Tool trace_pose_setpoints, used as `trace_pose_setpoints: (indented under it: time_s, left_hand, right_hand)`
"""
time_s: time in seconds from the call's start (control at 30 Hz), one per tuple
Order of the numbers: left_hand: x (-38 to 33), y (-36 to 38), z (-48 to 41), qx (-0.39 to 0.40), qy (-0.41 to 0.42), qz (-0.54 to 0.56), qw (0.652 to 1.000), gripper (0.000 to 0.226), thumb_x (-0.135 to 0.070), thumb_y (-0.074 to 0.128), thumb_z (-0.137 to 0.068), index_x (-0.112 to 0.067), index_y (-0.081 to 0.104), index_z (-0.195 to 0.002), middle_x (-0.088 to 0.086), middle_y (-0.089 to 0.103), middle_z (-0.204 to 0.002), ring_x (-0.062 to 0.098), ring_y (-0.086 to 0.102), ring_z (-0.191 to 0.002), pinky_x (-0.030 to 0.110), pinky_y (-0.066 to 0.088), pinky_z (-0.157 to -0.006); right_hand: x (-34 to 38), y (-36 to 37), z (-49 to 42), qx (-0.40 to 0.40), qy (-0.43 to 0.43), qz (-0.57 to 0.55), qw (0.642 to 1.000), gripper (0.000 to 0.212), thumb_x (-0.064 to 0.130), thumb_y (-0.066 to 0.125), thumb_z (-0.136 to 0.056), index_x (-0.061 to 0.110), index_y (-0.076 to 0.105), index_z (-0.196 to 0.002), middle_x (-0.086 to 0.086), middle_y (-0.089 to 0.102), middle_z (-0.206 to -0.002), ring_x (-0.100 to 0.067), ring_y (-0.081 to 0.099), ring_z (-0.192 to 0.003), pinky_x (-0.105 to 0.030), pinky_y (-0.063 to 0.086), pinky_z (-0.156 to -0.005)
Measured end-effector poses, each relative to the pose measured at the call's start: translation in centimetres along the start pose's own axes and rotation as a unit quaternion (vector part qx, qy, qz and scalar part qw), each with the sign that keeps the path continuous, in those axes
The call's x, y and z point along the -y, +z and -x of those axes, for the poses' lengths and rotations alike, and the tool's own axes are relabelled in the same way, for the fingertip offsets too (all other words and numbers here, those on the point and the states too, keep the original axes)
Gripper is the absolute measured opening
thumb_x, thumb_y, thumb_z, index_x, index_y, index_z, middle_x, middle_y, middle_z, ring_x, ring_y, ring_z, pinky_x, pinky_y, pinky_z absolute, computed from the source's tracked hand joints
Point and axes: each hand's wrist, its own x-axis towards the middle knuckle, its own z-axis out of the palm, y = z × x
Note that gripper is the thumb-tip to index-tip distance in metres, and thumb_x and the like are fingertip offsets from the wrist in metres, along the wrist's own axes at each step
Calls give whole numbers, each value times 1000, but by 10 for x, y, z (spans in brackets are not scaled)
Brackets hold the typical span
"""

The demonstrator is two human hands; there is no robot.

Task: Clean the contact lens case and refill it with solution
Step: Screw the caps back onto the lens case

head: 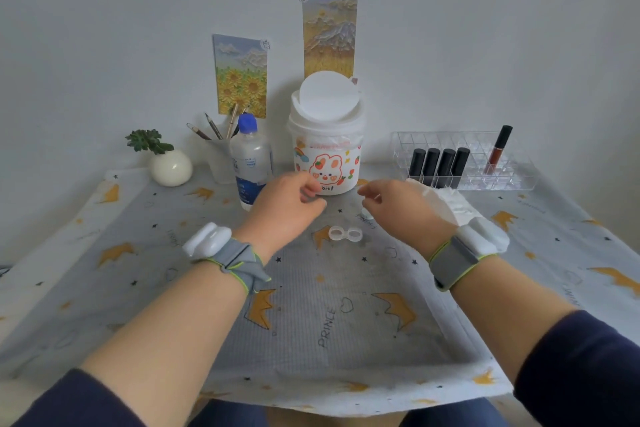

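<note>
Both forearms reach far over the table, with a band on each wrist. The left hand (287, 206) hangs in front of the bin (327, 149), fingers curled inward. Blur hides whether they hold anything. The right hand (393, 204) hovers just right of it, its thumb and forefinger close together; I cannot tell if they pinch something. The case (345, 234) lies open on the cloth (346, 340) between the wrists. The bottle (250, 163) stands far left of the bin. The bin reads "bit!", the cloth "PRINCE".
</note>
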Motion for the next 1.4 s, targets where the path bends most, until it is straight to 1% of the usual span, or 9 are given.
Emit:
trace_pose_setpoints:
  time_s: [0.27, 0.47, 0.67, 0.87, 1.0, 1.07, 1.17, 1.3, 1.4]
  left_hand:
    - [-1, 19, -1, 160, -17, -30, 987, 46, -36, 76, -74, -24, 66, -117, -7, 68, -106, 7, 63, -94, 27, 52, -87]
    - [-1, 18, -1, 175, 6, -72, 982, 47, -33, 75, -72, -23, 68, -117, -8, 68, -107, 4, 61, -92, 18, 46, -78]
    - [-7, 18, 0, 171, 19, -90, 981, 34, -38, 76, -73, -23, 76, -103, -10, 64, -90, 10, 63, -90, 31, 54, -80]
    - [-6, 19, 2, 164, 22, -97, 981, 32, -39, 75, -74, -24, 76, -103, -11, 63, -88, 9, 62, -89, 30, 54, -78]
    - [-6, 19, 2, 155, 25, -99, 983, 29, -40, 74, -75, -26, 76, -100, -14, 60, -83, 9, 62, -87, 28, 52, -73]
    - [-6, 20, 2, 156, 27, -102, 982, 29, -41, 74, -75, -26, 77, -99, -13, 61, -84, 10, 62, -87, 29, 52, -73]
    - [-5, 21, 1, 150, 24, -98, 984, 29, -42, 74, -74, -25, 77, -98, -12, 62, -85, 10, 62, -87, 28, 51, -71]
    - [-5, 23, 0, 142, 24, -103, 984, 29, -42, 74, -76, -25, 76, -100, -12, 61, -84, 10, 62, -87, 27, 50, -71]
    - [-4, 24, -1, 134, 23, -105, 985, 28, -42, 73, -76, -26, 76, -99, -11, 60, -82, 9, 59, -83, 21, 43, -63]
  right_hand:
    - [-12, 11, -8, 36, 8, 39, 999, 39, 20, 52, -96, 20, 56, -135, -1, 62, -130, -18, 57, -117, -27, 41, -99]
    - [-15, 16, -16, 49, 7, 45, 998, 41, 19, 51, -96, 18, 54, -137, -4, 60, -133, -21, 57, -118, -32, 44, -103]
    - [-17, 18, -17, 51, -7, 62, 997, 40, 18, 50, -96, 18, 56, -136, -4, 62, -131, -21, 56, -120, -30, 41, -103]
    - [-19, 21, -16, 43, -16, 65, 997, 38, 20, 50, -97, 19, 58, -134, -4, 62, -131, -22, 57, -119, -32, 44, -103]
    - [-17, 18, -14, 38, -16, 48, 998, 38, 19, 51, -96, 20, 59, -133, -1, 64, -128, -19, 59, -116, -27, 43, -99]
    - [-14, 13, -11, 33, -18, 37, 999, 37, 21, 53, -94, 22, 60, -130, 2, 65, -125, -15, 60, -112, -12, 41, -90]
    - [-7, 2, -3, 21, -32, 22, 999, 32, 25, 56, -94, 24, 64, -125, 7, 67, -116, -8, 58, -99, 11, 28, -61]
    - [-1, -3, 1, 28, -67, 5, 997, 26, 24, 61, -91, 23, 69, -115, 9, 69, -108, -3, 56, -87, 6, 34, -59]
    - [-1, -2, 2, 41, -83, -4, 996, 23, 22, 65, -87, 22, 72, -109, 9, 70, -102, -5, 63, -90, -2, 42, -72]
